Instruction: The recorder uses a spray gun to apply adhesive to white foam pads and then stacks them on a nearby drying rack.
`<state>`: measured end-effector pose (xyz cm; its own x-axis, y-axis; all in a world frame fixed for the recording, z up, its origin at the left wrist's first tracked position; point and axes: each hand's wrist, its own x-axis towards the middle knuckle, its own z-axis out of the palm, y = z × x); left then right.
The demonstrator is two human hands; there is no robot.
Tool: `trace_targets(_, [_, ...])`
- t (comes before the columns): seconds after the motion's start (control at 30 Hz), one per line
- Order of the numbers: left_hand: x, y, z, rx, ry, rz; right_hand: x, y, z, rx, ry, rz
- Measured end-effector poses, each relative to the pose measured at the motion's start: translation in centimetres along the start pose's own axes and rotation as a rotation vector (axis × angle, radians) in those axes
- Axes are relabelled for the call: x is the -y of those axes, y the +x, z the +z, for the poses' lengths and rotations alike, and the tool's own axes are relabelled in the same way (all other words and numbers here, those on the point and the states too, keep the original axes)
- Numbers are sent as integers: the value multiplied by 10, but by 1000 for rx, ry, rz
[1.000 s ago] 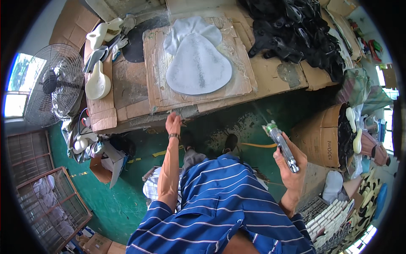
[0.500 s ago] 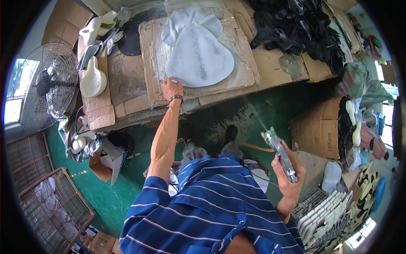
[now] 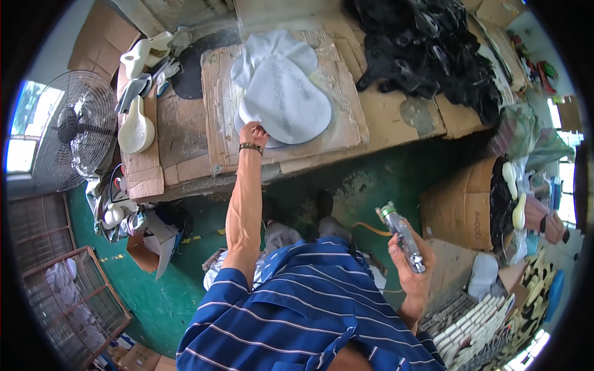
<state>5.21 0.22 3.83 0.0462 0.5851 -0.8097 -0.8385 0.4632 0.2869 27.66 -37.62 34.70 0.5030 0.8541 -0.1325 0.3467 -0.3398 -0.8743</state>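
Observation:
My left hand pinches the near left edge of a pale grey, rounded-triangular sheet with dark smudges down its middle. That edge is raised, and the rim of another grey piece shows beneath it. Beyond lies a wavy-edged grey piece, partly covered by the sheet. All rest on a worn cardboard pad on the workbench. My right hand is wrapped round a metal spray gun with a green ring near its nozzle, held off the bench at my right side.
Pale saddle-shaped shells and gloves lie on the bench's left, beside a caged fan. Black pieces are heaped at the far right. A large cardboard box stands to the right, near stacked white pieces.
My left hand has lifted the sheet's near left edge, and the sheet has shifted off the piece below. The mist at the spray gun's nozzle is gone; the gun has moved slightly left and nearer me.

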Motion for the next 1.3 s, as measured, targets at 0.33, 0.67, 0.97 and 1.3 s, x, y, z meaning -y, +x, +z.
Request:
trace_targets(0.33, [-82, -203, 57, 794, -401, 586, -17, 71, 18, 497, -121, -311])
trace_targets(0.67, [-59, -319, -186, 338, -805, 807, -1, 47, 86, 1003, -317, -346])
trace_targets(0.97, [-64, -257, -479, -263, -1131, 1021, 33, 10, 245, 1333, -573, -641])
trace_targets(1.3, [-57, -275, -673, -464, -1306, 1225, -32, -41, 395, 1554, -989, -504])
